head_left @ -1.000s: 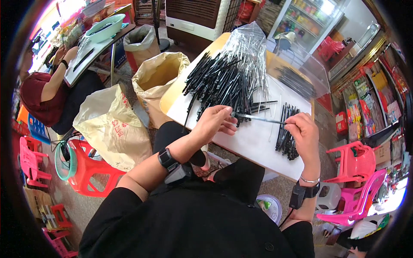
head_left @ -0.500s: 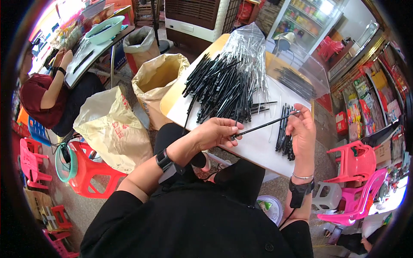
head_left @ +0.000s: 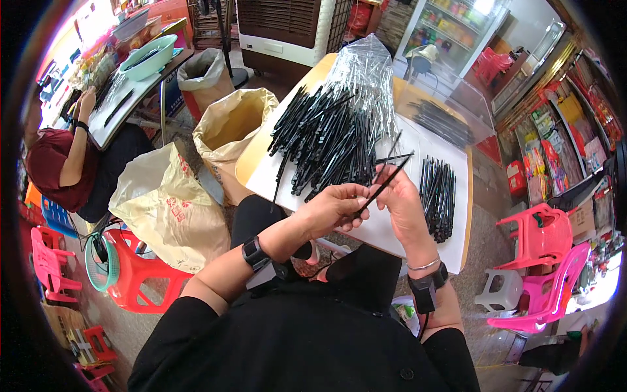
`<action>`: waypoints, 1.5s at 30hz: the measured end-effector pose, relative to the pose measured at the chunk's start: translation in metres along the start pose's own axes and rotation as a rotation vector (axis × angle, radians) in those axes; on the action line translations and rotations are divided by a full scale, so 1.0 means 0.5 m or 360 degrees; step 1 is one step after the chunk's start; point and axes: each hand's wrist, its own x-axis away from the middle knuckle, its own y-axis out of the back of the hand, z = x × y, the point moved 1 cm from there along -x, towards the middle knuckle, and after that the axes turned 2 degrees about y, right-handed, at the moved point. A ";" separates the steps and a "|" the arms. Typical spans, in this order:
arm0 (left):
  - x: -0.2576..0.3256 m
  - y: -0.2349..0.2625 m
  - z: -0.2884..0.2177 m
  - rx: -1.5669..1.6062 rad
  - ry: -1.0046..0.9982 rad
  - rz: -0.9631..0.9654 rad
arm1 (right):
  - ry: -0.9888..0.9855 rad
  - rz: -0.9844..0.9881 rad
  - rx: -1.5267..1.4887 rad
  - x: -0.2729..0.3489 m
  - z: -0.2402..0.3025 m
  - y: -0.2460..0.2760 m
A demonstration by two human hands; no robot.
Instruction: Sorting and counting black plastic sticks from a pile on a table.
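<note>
Over the front of a white-topped table (head_left: 385, 238), my left hand (head_left: 334, 209) pinches the lower end of thin black rods (head_left: 392, 175). My right hand (head_left: 408, 215) is close beside it, its fingers closed around the same rods. Two rod ends spread apart above my right fingers. To the far left of my hands lies a big loose pile of black rods (head_left: 323, 140) with silvery thin ends, partly in a clear plastic bag (head_left: 362, 59). A neater row of black rods (head_left: 439, 199) lies right of my right hand.
A clear box (head_left: 480, 108) stands at the table's far right, near more rods (head_left: 441, 124). Left of the table are an open sack (head_left: 228, 140), a crumpled yellow bag (head_left: 170, 202) and a red stool (head_left: 147, 274). Another person (head_left: 59, 163) works at a table with a green basin (head_left: 153, 62).
My right hand has moved left, close to my left hand. The held rod, earlier stretched between both hands, now points up and right, with a second end visible beside it.
</note>
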 end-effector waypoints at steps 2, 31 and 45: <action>-0.006 -0.004 0.002 0.0026 -0.0021 -0.0043 | -0.0070 -0.0227 -0.0029 -0.003 -0.012 0.007; -0.005 0.009 0.021 -0.0293 -0.0619 -0.0511 | -0.0147 -0.0574 -0.0168 -0.004 -0.056 0.019; -0.039 -0.023 0.000 -0.0439 -0.0489 -0.0441 | -0.0005 -0.0395 0.2215 -0.016 -0.005 0.156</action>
